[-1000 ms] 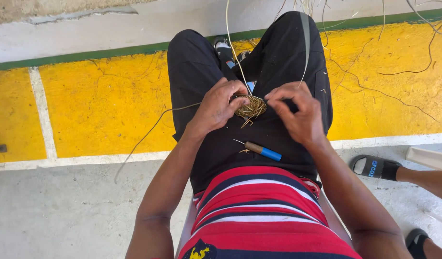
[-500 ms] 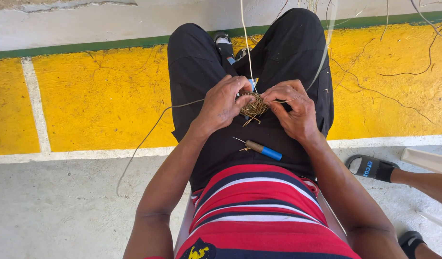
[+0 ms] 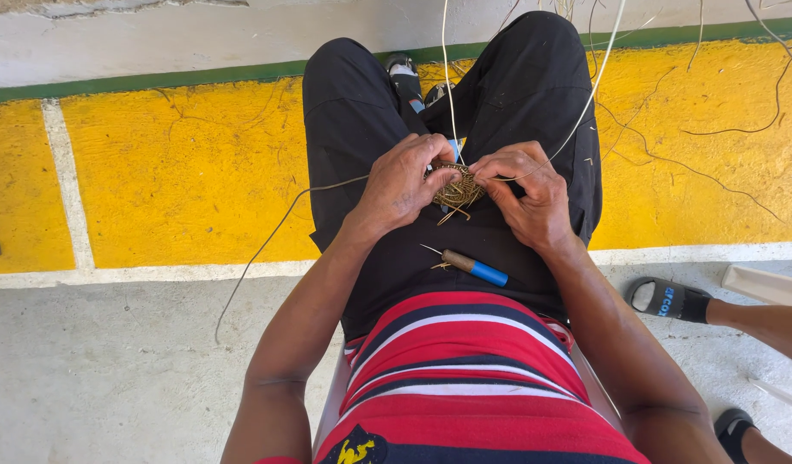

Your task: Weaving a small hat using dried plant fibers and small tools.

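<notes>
Nearest the camera, at six o'clock, sits the wearer's red, white and dark striped shirt (image 3: 464, 378), with both bare forearms running up from the lower corners toward the middle of the view. Just above the shirt, on the black trousers (image 3: 361, 129), lies a small awl (image 3: 469, 265) with a brown shaft, a blue end and a thin metal point aimed toward nine o'clock — it touches neither hand.

Just beyond it, at the centre, the two hands meet over the lap. The left hand (image 3: 402, 186) comes in from seven o'clock, fingers curled closed, pinching the left edge of a small round woven coil (image 3: 458, 189) of tan fibre. The right hand (image 3: 525, 193) comes in from five o'clock, also closed, its fingertips pressed to the right edge of the coil and gripping a pale strand (image 3: 585, 112) that rises toward one o'clock. The coil rests between the two hands, touching both, over the gap between the thighs. A second thin strand (image 3: 267, 245) trails from under the left hand out toward eight o'clock across the floor.

At four o'clock another person's foot in a dark sandal (image 3: 666, 299) rests on the grey concrete floor (image 3: 112, 369), well apart from the hands.

Farther out, the knees point toward twelve o'clock over a wide yellow painted band (image 3: 181, 172) — cracked, edged with white lines. Beyond it runs a narrow green stripe (image 3: 155, 80), then a pale wall (image 3: 198, 39) at the top.
</notes>
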